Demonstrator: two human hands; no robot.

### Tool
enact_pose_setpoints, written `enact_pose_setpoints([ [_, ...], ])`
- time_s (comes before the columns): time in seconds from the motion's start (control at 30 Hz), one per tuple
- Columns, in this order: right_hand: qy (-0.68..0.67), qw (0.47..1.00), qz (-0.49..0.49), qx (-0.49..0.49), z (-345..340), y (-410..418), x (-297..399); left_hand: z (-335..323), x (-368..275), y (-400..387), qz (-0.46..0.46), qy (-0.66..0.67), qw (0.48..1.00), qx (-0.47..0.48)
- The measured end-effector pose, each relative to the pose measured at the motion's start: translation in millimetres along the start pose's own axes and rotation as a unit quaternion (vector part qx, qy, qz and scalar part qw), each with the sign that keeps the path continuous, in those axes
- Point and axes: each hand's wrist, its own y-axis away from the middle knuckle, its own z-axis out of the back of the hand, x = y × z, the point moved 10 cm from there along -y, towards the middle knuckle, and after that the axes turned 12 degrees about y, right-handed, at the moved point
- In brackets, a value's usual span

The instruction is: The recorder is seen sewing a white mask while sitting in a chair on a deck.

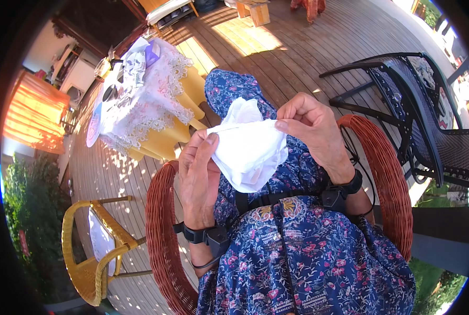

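Observation:
A thin white cloth [252,151] is stretched between my two hands above my lap, over a blue floral garment [281,244]. My left hand [201,173] pinches its upper left corner between thumb and fingers. At the upper right corner, my right hand [311,134] grips the edge in the same way. The top edge runs nearly straight between the hands, one part of the cloth stands up behind it, and the rest hangs down in folds. Bright light washes out the cloth's middle.
Red wicker armrests [161,236] flank me. A table with a lace-edged cloth [155,102] stands ahead to the left, bearing several items. A yellow wicker chair [86,260] is at the left, and a black metal-framed chair [404,106] at the right, on a plank deck [297,59].

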Motion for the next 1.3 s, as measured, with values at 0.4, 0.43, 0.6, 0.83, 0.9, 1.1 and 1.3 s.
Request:
enact_pose_setpoints([
  [0.4, 0.017, 1.000, 0.013, 0.011, -2, 0, -1, -6, 6, -1, 0.019, -0.101, 0.994, 0.024],
  [0.43, 0.017, 1.000, 0.013, 0.010, -1, 0, -1, -5, 6, -2, 0.020, -0.101, 0.994, 0.025],
  [0.6, -0.037, 0.999, 0.021, 0.014, -2, 0, 0, -1, 7, -2, 0.017, -0.065, 0.998, 0.018],
  [0.83, -0.107, 0.992, -0.027, 0.060, -9, 2, -13, 3, 6, -2, 0.022, -0.059, 0.998, -0.009],
  [0.9, -0.066, 0.996, -0.027, 0.050, -7, 1, -15, 5, 6, -2, 0.017, -0.037, 0.999, -0.014],
  [1.1, -0.074, 0.996, -0.010, 0.049, -12, 3, -4, -3, 2, -3, -0.002, -0.036, 0.999, 0.018],
  [1.3, -0.059, 0.998, -0.001, 0.026, -13, 2, -3, -5, 8, -2, -0.041, -0.030, 0.996, -0.078],
])
